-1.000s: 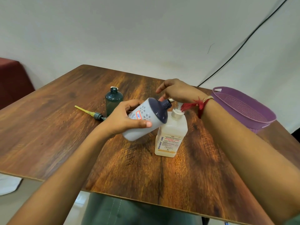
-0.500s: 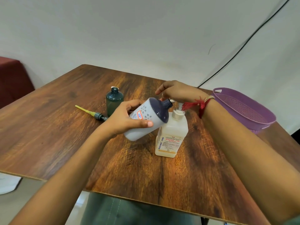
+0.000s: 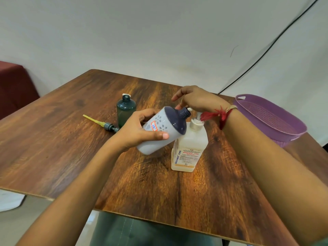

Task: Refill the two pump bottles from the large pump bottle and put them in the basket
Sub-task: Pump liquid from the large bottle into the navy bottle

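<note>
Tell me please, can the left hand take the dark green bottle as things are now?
Probably not yet. The left hand grips the white bottle, tilted at the large pump bottle. The dark green bottle stands close behind it, nothing between.

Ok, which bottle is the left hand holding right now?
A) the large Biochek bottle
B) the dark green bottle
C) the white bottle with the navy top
C: the left hand grips the white bottle with the navy top, tilted with its neck at the Biochek bottle's nozzle; the dark green bottle stands apart, unheld.
</note>
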The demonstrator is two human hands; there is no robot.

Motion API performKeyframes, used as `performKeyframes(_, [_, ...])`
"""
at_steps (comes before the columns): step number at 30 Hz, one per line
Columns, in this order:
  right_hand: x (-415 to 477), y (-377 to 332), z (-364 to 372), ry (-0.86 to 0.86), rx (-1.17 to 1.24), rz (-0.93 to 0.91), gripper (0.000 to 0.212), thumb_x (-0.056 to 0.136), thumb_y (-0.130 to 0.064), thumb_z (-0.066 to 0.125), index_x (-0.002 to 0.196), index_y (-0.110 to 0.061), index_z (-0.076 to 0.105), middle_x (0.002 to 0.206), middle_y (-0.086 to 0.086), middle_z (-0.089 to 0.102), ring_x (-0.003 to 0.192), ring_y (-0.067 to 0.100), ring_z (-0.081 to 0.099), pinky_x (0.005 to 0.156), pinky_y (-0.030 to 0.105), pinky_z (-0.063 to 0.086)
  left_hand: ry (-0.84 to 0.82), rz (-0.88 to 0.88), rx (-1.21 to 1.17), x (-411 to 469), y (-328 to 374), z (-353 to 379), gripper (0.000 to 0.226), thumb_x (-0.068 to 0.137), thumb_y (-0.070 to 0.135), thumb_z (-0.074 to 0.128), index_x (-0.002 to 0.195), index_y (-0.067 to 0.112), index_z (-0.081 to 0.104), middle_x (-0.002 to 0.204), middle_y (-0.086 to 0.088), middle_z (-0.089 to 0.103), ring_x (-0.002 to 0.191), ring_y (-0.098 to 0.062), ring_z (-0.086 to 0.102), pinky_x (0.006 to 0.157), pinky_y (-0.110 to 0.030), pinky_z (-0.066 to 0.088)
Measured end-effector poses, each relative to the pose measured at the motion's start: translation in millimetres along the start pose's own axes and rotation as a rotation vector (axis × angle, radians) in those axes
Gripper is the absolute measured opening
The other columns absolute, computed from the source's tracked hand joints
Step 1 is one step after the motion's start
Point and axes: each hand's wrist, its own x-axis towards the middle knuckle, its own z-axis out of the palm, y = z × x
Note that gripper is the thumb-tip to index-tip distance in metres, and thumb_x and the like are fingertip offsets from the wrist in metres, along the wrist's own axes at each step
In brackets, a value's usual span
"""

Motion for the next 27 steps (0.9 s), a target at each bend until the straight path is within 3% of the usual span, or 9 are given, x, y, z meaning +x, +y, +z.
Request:
performKeyframes(3, [-0.3,-0.1,0.1,0.017,0.012,-0.006,0.03,0.091,0.001,0.037,0.096,-0.018,0.06,0.086,0.003,0.064,0.089,0.019,0.06,0.069,0.026,0.049,-0.004,0.006,0.005,-1.0,0.8,0.0,0.044,0.059,0.041,0.075,0.098,0.024,0.063,0.088,0.01,0.067,0.079,-0.006,0.064,0.063,-0.016,0.049])
performKeyframes(7, [-4.0,4.9,6.0,0.09,-0.038,-0.045,0.036,0.087,0.002,0.035,0.097,-0.023,0.06,0.105,0.0,0.053,0.098,0.018,0.052,0.073,0.028,0.042,0.009,0.007,-0.013,-1.5,0.7,1.8,0.046,0.058,0.04,0.076,0.099,0.024,0.064,0.089,0.008,0.067,0.08,-0.007,0.064,0.064,-0.017,0.049])
performKeyframes(10, [-4.3,3.9,5.6,0.121,-0.054,-0.041,0.037,0.086,0.0,0.036,0.099,-0.025,0.06,0.109,-0.002,0.049,0.099,0.017,0.05,0.072,0.027,0.041,0.016,0.005,-0.023,-2.0,1.5,1.9,0.048,0.057,0.04,0.076,0.1,0.024,0.064,0.089,0.007,0.067,0.081,-0.008,0.064,0.065,-0.018,0.05])
performKeyframes(15, [-0.6,0.4,-2.2,0.02,-0.039,-0.033,0.032,0.091,0.0,0.039,0.095,-0.022,0.062,0.101,-0.001,0.054,0.09,0.013,0.049,0.063,0.02,0.039,0.011,-0.005,-0.003,-2.2,2.9,1.5,0.049,0.057,0.041,0.075,0.1,0.021,0.064,0.088,0.006,0.067,0.079,-0.009,0.064,0.063,-0.018,0.05])
performKeyframes(19, [0.2,2.6,2.6,0.067,-0.033,-0.029,0.037,0.088,0.003,0.033,0.098,-0.019,0.061,0.097,-0.001,0.054,0.092,0.015,0.049,0.061,0.019,0.039,0.015,-0.003,0.022,-0.4,1.8,2.3,0.051,0.057,0.043,0.075,0.1,0.019,0.063,0.09,0.003,0.066,0.08,-0.011,0.065,0.064,-0.019,0.051])
performKeyframes(23, [-0.9,5.9,4.8,0.1,-0.033,-0.03,0.035,0.088,0.001,0.033,0.099,-0.02,0.06,0.11,0.002,0.052,0.102,0.018,0.05,0.065,0.023,0.041,0.017,0.002,0.02,-1.2,2.7,3.2,0.05,0.058,0.043,0.074,0.1,0.019,0.063,0.089,0.004,0.066,0.08,-0.012,0.065,0.064,-0.02,0.051])
performKeyframes(27, [2.1,1.8,-1.8,0.049,-0.065,-0.018,0.031,0.092,-0.001,0.037,0.096,-0.02,0.061,0.11,0.003,0.056,0.102,0.018,0.052,0.077,0.026,0.042,0.016,-0.002,0.019,-1.4,4.1,3.1,0.047,0.057,0.043,0.075,0.098,0.023,0.063,0.087,0.007,0.067,0.079,-0.01,0.064,0.063,-0.019,0.05])
